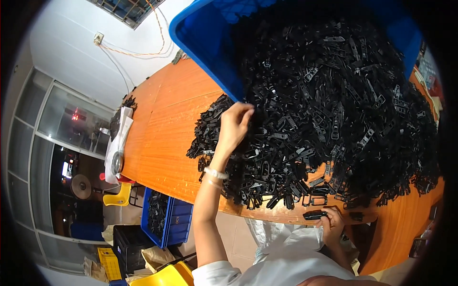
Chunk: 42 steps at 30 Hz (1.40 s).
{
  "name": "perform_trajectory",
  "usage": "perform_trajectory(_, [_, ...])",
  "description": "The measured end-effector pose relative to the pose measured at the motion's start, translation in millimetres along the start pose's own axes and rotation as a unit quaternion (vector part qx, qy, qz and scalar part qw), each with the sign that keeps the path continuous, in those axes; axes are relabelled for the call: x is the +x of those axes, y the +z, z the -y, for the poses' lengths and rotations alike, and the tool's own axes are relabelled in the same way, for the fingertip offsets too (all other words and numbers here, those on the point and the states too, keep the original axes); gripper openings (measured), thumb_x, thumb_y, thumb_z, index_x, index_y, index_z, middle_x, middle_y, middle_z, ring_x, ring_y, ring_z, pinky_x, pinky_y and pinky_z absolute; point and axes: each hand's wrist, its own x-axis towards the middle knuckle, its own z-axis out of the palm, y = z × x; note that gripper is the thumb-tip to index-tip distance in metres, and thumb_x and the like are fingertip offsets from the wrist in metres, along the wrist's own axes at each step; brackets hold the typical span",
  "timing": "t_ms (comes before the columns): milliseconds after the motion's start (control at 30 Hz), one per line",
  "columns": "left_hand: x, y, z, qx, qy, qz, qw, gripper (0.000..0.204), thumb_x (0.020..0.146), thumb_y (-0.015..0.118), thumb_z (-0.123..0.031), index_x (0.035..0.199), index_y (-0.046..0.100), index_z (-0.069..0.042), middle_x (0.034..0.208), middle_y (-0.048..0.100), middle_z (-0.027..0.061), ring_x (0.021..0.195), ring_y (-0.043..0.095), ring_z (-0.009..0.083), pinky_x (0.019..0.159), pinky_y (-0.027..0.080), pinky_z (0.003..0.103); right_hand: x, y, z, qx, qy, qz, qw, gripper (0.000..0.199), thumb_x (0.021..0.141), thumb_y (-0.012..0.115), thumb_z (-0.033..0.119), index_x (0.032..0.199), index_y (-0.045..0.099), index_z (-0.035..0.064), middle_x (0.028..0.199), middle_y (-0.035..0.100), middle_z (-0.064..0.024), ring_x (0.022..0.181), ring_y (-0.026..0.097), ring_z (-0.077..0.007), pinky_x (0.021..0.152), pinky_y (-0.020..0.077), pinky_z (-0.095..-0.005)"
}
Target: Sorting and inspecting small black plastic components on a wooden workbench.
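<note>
A large heap of small black plastic parts [305, 119] spreads over the table and out of a tipped blue crate [200, 45]. My left hand [234, 125], with a pale bracelet on the wrist, hangs over the heap's left side by the crate's lower corner. Its fingers are curled together, and whatever they may hold is too small to make out. At the table's near edge my right hand [332, 225] is closed on a black plastic clip [315, 215], which lies lengthwise and sticks out to the left of the fingers.
The orange wooden table [162, 128] curves around me. A blue bin [179, 221] of black parts stands below on the left, near a yellow chair [164, 275] and a yellow crate [109, 263]. White sheets [121, 133] lie at the table's far left edge.
</note>
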Motion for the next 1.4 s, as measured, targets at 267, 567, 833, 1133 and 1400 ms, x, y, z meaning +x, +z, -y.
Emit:
perform_trajectory(267, [84.3, 63.7, -21.9, 0.191, 0.223, 0.109, 0.95, 0.026, 0.072, 0.056, 0.001, 0.098, 0.058, -0.001, 0.099, 0.055, 0.0153, 0.097, 0.051, 0.0324, 0.083, 0.043, 0.037, 5.0, 1.2, 9.0, 0.03, 0.01, -0.001, 1.0, 0.019, 0.077, 0.048, -0.01, 0.095, 0.053, -0.0085, 0.087, 0.051, -0.0115, 0.061, 0.059, -0.0147, 0.052, 0.0476, -0.0232])
perform_trajectory(567, [137.7, 101.7, -12.3, 0.251, 0.133, 0.025, 0.959, 0.029, 0.064, 0.059, -0.003, 0.093, 0.06, -0.001, 0.093, 0.059, 0.0198, 0.086, 0.057, 0.0363, 0.077, 0.048, 0.04, 0.7, -6.4, 15.0, 0.021, -0.02, 0.007, 1.0, 0.019, 0.08, 0.047, -0.009, 0.098, 0.051, -0.0082, 0.083, 0.049, -0.0096, 0.059, 0.057, -0.0148, 0.052, 0.0466, -0.023])
perform_trajectory(833, [111.3, 94.3, -16.3, 0.293, 0.234, 0.025, 0.927, 0.028, 0.064, 0.067, -0.01, 0.09, 0.059, -0.001, 0.103, 0.056, 0.0208, 0.095, 0.053, 0.0361, 0.083, 0.044, 0.041, -4.2, -13.5, 15.4, 0.006, -0.012, -0.006, 1.0, 0.015, 0.08, 0.051, -0.005, 0.095, 0.054, -0.0068, 0.081, 0.05, -0.0087, 0.059, 0.055, -0.0134, 0.053, 0.0439, -0.0225])
perform_trajectory(1133, [-105.2, 99.0, -98.8, -0.264, -0.131, 0.172, 0.94, 0.018, 0.076, 0.06, 0.002, 0.091, 0.05, 0.0, 0.074, 0.057, 0.0067, 0.049, 0.053, 0.0098, 0.04, 0.043, 0.02, -0.3, -27.1, -7.1, 0.164, 0.049, -0.021, 0.985, 0.019, 0.083, 0.047, -0.003, 0.101, 0.05, -0.0069, 0.081, 0.058, -0.0137, 0.064, 0.06, -0.0168, 0.059, 0.0514, -0.0255])
perform_trajectory(1400, [-222.4, 101.5, -93.9, -0.256, -0.072, 0.287, 0.92, 0.041, 0.081, 0.049, 0.004, 0.122, 0.044, 0.004, 0.116, 0.053, 0.0171, 0.102, 0.054, 0.0213, 0.086, 0.041, 0.028, -16.4, -21.6, 15.4, 0.154, -0.018, 0.006, 0.988, 0.023, 0.08, 0.05, -0.009, 0.102, 0.047, -0.007, 0.081, 0.06, -0.0142, 0.069, 0.061, -0.0173, 0.064, 0.0512, -0.027])
